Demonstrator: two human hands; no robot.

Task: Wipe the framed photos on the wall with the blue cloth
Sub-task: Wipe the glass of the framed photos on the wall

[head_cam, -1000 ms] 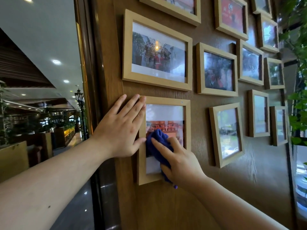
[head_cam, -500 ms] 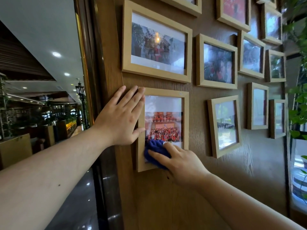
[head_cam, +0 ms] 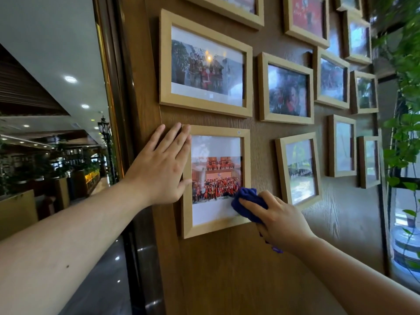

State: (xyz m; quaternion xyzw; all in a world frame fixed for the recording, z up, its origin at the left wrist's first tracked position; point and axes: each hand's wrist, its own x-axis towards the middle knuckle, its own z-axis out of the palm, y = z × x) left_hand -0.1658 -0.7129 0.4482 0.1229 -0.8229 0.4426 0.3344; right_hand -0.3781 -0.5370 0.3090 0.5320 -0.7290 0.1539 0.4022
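Head view shows the brown wall (head_cam: 227, 269) of photos. My left hand (head_cam: 159, 169), fingers flat together, steadies the low frame (head_cam: 186, 223). My right hand (head_cam: 279, 219) squeezing the blue cloth (head_cam: 246, 201) has slid to the glass's bottom right corner, so this photo seems nearly clean.

The blue cloth (head_cam: 246, 202) is bunched into a dark wad, pressed against the glass at the lower right corner of a light wooden frame (head_cam: 217, 180) hanging near the wall's left edge. That frame holds a group photo (people in red before a red building) under a white mat. Above it hangs a wider frame (head_cam: 205, 64) of the same pale wood, and more framed photos (head_cam: 286, 88) spread rightward across the brown wall (head_cam: 227, 269)
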